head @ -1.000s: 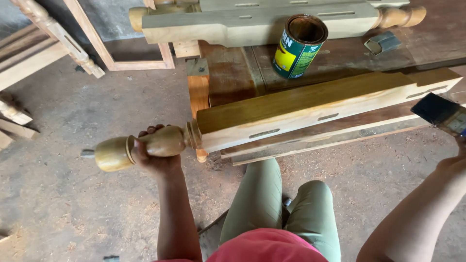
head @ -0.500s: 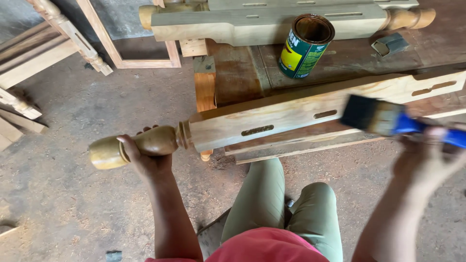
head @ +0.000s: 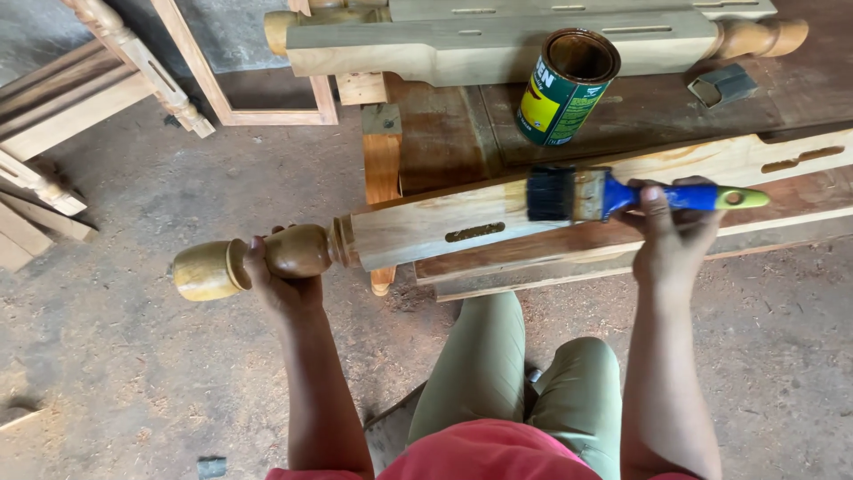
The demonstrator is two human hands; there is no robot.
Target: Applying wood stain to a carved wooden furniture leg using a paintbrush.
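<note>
Left hand fingers clamped on turned post end, steadying it. Right hand fingers wrapped on brush, bristles on post. Open can at 12 o'clock, in reach.

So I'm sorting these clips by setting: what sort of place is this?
Most likely a woodworking or furniture workshop. The left hand grips a turned wooden post laid on a workbench, the right hand holds a paintbrush over it, an open tin stands behind, and wooden frames lie on the dusty floor.
</note>
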